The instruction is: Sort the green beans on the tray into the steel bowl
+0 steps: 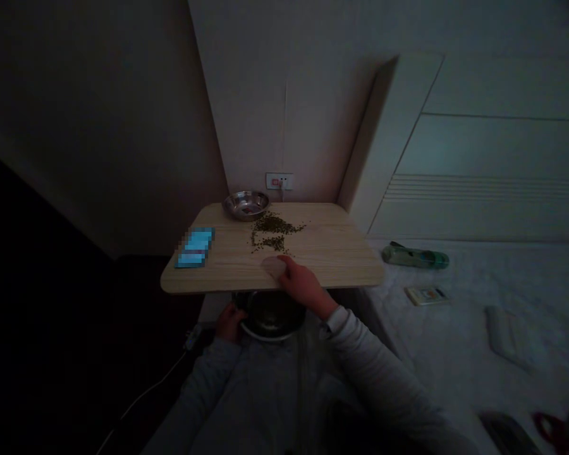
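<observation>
My right hand (301,282) is closed on a pale, rounded flat scraper (273,266), held over the front part of a light wooden table (332,253). Small dark green beans or seeds (275,225) lie scattered on the tabletop just beyond it, in a denser heap at the back and a looser patch in front. Below the table's front edge, my left hand (230,322) grips the left rim of a dark, shiny bowl (272,316). The tabletop hides the bowl's far side. Dim light makes the bowl's contents hard to make out.
A steel bowl (246,205) stands at the table's back left, near a wall socket (279,181). A lit, blurred-out screen (195,248) lies at the left. On the bed at right are a green bottle (415,256), a phone (427,295) and a folded pale cloth (506,335).
</observation>
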